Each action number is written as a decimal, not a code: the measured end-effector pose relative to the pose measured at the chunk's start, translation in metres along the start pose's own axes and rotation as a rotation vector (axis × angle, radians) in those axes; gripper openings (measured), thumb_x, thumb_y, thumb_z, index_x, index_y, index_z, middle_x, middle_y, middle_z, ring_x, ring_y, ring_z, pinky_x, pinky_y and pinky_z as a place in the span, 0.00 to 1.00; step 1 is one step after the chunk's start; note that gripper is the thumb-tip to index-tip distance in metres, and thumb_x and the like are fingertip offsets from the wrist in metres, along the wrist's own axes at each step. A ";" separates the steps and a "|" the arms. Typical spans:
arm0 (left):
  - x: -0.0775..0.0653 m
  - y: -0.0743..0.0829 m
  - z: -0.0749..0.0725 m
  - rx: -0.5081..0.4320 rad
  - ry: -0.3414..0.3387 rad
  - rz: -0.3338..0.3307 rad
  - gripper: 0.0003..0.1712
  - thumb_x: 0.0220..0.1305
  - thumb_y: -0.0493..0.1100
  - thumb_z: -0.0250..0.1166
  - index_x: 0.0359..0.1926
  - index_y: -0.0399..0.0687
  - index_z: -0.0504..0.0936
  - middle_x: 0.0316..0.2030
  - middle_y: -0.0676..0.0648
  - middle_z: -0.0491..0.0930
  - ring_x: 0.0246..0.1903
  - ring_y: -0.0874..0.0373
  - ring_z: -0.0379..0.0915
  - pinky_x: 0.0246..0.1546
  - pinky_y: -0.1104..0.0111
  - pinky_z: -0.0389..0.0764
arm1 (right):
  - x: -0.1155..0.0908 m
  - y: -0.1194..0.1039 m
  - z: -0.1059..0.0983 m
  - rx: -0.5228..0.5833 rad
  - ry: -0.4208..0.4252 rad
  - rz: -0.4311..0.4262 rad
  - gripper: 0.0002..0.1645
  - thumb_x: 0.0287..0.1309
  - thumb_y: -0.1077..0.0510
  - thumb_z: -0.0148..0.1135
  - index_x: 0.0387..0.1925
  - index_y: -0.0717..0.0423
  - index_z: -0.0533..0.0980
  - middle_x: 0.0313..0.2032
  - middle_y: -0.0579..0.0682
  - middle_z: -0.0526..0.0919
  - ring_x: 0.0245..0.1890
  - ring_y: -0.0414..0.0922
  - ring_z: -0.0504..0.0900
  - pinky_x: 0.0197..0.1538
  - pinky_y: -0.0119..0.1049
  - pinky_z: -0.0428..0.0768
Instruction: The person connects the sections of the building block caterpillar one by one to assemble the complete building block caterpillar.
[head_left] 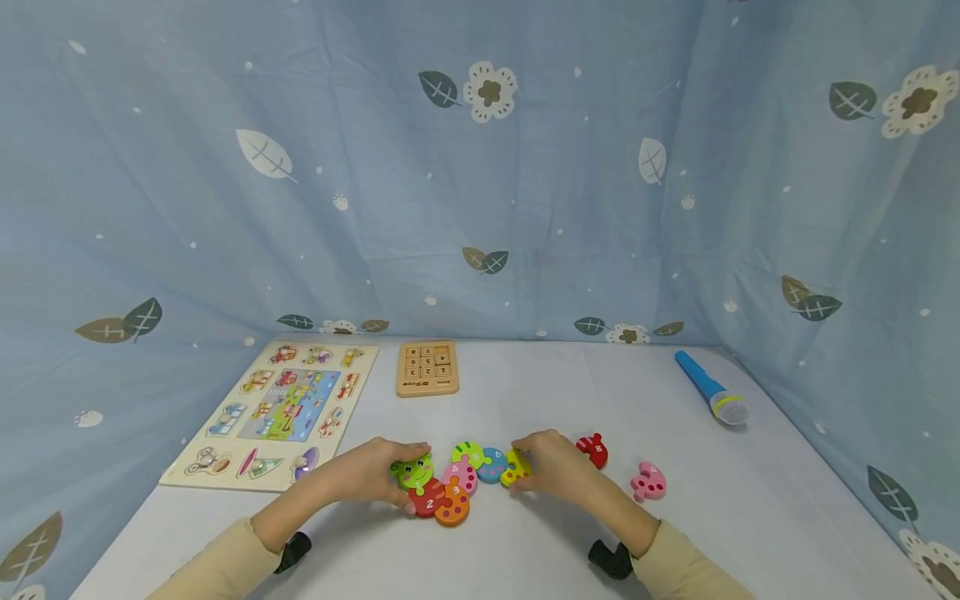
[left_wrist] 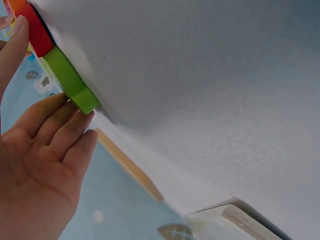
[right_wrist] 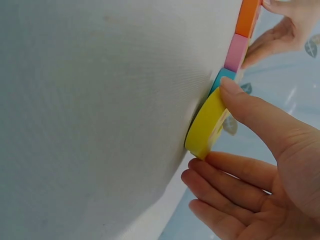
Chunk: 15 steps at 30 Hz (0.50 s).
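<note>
Two hands at work here, one at each end of a caterpillar puzzle on the white, fine-woven table (head_left: 750, 508); seven pieces sit edge to edge in a bent chain, two more lie loose! The left hand (head_left: 372, 473) has its grip closed about the green head piece (head_left: 413, 475) and the red piece (head_left: 426, 500) marked 2, fingers at one, thumb at the other; the right hand (head_left: 557, 467) has its grip clamped on the yellow piece (head_left: 516, 468) at the far end, thumb and fingertips on its rim; between them run one orange piece (head_left: 452, 508), one pink piece (head_left: 459, 477), one striped green piece (head_left: 468, 454), one blue piece (head_left: 492, 465); all thick, flat and rounded, smooth-sided. Past the right hand, two strays: a striped red piece (head_left: 592, 451) and a spotted pink piece (head_left: 648, 482), both knobbed; farther right, one blue microphone (head_left: 708, 387) with a grey mesh ball; at the back, one wooden number board (head_left: 427, 388); to the left, one pale picture board (head_left: 247, 367); behind everything, one softly creased blue cloth (head_left: 570, 267) printed with leaves and flowers.
</note>
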<state>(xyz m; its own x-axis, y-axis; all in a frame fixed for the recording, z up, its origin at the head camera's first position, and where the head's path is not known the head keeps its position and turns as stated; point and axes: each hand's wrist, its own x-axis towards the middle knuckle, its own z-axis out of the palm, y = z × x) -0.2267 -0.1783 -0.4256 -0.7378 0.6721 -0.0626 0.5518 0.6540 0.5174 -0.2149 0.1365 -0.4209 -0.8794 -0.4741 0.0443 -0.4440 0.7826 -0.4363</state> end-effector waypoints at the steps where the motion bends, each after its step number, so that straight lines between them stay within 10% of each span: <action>1: 0.000 0.000 0.000 -0.001 0.000 0.000 0.50 0.42 0.59 0.77 0.64 0.40 0.72 0.64 0.45 0.71 0.63 0.48 0.66 0.62 0.57 0.70 | 0.000 0.000 0.001 -0.002 -0.002 0.000 0.35 0.39 0.51 0.80 0.49 0.66 0.80 0.47 0.56 0.84 0.50 0.53 0.81 0.51 0.45 0.82; 15: 0.000 0.000 0.000 -0.015 -0.002 -0.007 0.50 0.42 0.59 0.77 0.64 0.41 0.72 0.64 0.45 0.71 0.63 0.48 0.66 0.62 0.57 0.70 | 0.001 0.004 0.003 0.017 -0.014 -0.020 0.38 0.38 0.50 0.81 0.51 0.66 0.79 0.49 0.56 0.84 0.52 0.53 0.80 0.53 0.44 0.80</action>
<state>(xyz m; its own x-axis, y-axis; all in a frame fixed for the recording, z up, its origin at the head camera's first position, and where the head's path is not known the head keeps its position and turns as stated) -0.2263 -0.1785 -0.4254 -0.7410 0.6681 -0.0676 0.5408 0.6534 0.5297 -0.2171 0.1378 -0.4253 -0.8680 -0.4949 0.0405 -0.4579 0.7662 -0.4507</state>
